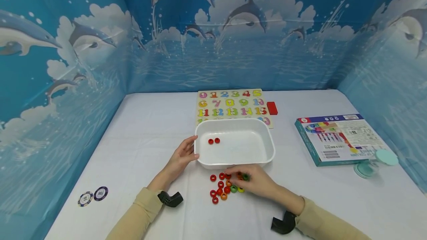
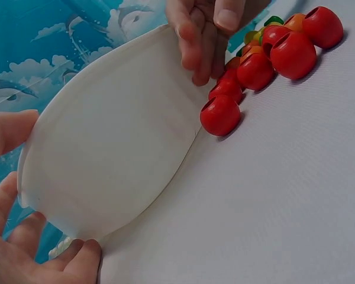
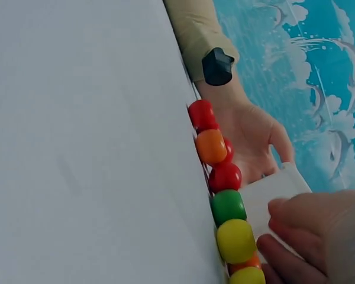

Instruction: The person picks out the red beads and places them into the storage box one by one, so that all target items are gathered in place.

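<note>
While our left hand holds the left end of the white tray, its fingers closed about the rim and wall, our right hand hangs low over the loose beads just outside the near wall. The right fingers are loosely bent and a little parted — whether they have hold of a bead, we cannot tell.

To pick well here, we would pinch a single bead across its rounded sides and lift it clear of the rim before letting go; these beads crowd together and look likely to roll, so a sideways nudge could scatter the neighbours.

Inside the tray, two red beads sit side by side toward the left end; red, orange, green and yellow ones lie on the counter. Off to our right, a flat printed box looks closed, and a small jar is near it — contents unclear.
</note>
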`<act>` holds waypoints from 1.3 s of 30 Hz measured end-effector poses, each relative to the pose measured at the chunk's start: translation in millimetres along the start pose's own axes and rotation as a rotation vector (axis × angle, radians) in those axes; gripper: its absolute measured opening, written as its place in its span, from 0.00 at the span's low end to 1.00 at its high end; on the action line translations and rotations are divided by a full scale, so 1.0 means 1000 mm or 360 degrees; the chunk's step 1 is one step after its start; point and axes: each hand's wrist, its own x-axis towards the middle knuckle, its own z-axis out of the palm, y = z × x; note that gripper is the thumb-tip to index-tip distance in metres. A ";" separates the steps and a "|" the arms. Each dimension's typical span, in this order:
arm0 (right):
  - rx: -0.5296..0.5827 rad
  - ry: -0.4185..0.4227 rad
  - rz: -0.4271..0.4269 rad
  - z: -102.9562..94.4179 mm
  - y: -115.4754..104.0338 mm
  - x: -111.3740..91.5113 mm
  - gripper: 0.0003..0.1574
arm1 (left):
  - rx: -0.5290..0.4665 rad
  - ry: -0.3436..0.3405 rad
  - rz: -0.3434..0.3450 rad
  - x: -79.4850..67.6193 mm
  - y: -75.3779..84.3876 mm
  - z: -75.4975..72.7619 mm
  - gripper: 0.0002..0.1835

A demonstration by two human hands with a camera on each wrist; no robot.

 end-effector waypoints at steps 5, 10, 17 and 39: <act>-0.0152 0.0045 -0.0118 0.002 0.007 -0.002 0.17 | 0.0008 0.0010 -0.0004 0.000 0.000 0.001 0.34; -0.0248 0.0054 -0.0168 0.003 0.013 -0.002 0.17 | 0.0010 -0.0012 0.0022 0.000 0.000 0.000 0.34; -0.0299 0.0038 -0.0207 0.005 0.015 -0.002 0.16 | 0.0020 -0.0002 0.0003 0.000 0.001 0.000 0.34; -0.0205 0.0128 -0.0238 0.005 -0.010 -0.002 0.14 | 0.0034 0.0016 0.0004 -0.001 -0.002 0.000 0.34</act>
